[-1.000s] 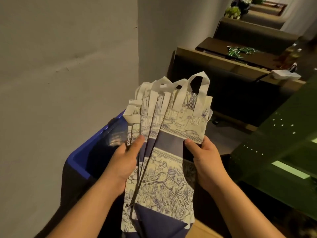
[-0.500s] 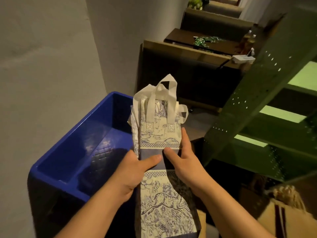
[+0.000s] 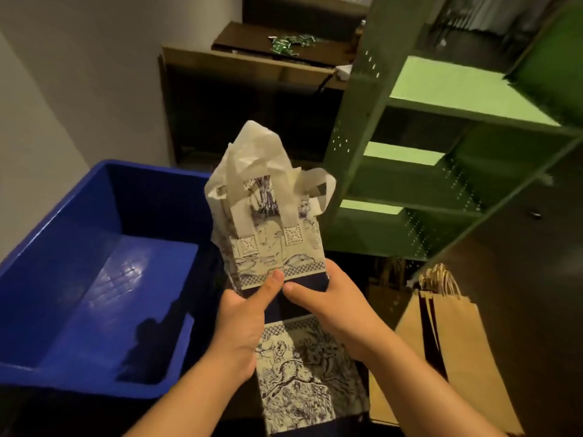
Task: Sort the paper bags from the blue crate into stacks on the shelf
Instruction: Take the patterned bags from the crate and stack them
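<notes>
Head view: the left hand and the right hand are both seen closed around a bundle of patterned paper bags, which is held upright between them at mid-height. The left thumb is pressed flat on the front of the bundle, its tip on the lower edge of the printed band; the right thumb is laid across the dark band just beside it, and the two thumb tips are nearly touching. The remaining fingers of both hands are hidden behind the bundle. The bags are printed in blue on cream with dark bands, and their white handles are bunched and crumpled at the top; the exact count of bags cannot be told. The bundle is held above the gap between the blue crate, at the left, and the green shelf, at the right. Inside the crate only the bare floor is visible. Brown paper bags with twisted handles are observed leaning at the lower right, below the shelf. A wooden cabinet is noted behind, against the wall.
</notes>
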`<control>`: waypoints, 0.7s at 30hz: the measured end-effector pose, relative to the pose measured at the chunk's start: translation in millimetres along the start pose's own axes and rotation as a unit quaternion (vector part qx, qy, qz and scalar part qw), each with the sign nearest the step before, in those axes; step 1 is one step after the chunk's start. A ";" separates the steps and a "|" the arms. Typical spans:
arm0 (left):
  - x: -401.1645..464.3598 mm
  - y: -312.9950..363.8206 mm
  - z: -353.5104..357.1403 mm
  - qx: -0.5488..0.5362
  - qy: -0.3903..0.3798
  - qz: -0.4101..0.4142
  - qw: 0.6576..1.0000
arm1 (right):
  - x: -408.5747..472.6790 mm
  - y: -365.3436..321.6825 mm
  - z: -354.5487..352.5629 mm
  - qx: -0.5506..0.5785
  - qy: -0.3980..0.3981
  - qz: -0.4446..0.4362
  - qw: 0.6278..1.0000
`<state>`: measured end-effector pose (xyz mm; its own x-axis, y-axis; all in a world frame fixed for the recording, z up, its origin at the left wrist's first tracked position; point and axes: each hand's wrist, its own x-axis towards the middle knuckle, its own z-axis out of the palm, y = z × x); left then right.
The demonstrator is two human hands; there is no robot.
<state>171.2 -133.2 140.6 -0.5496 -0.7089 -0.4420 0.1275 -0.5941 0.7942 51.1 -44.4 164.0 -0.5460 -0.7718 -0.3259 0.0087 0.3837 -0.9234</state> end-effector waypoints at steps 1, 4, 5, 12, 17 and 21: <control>-4.0 -8.6 6.3 -0.003 0.004 -0.002 1.000 | -4.3 0.8 -9.3 -0.021 0.006 -0.003 1.000; -12.6 -33.2 26.9 -0.022 0.022 -0.005 1.000 | -12.5 4.4 -37.0 -0.083 0.009 -0.020 0.996; -14.5 -40.6 35.7 -0.026 0.025 -0.006 0.999 | -14.9 5.0 -46.6 -0.102 0.010 -0.025 0.994; -28.9 -83.2 97.8 0.022 0.005 -0.058 0.998 | -31.7 12.1 -125.6 -0.208 -0.004 -0.067 0.976; -28.9 -100.6 119.7 0.038 -0.019 -0.093 0.995 | -47.5 10.5 -181.2 -0.349 -0.020 -0.101 0.931; -25.0 -101.6 127.2 -0.006 0.063 -0.018 0.998 | -62.4 21.7 -221.1 -0.461 -0.016 -0.109 0.881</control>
<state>67.0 -6.7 124.0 -0.4463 -0.7286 -0.5196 0.1203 -0.6243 0.7719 -99.9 124.2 209.1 -0.4262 -0.8862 -0.1818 -0.7851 0.4622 -0.4123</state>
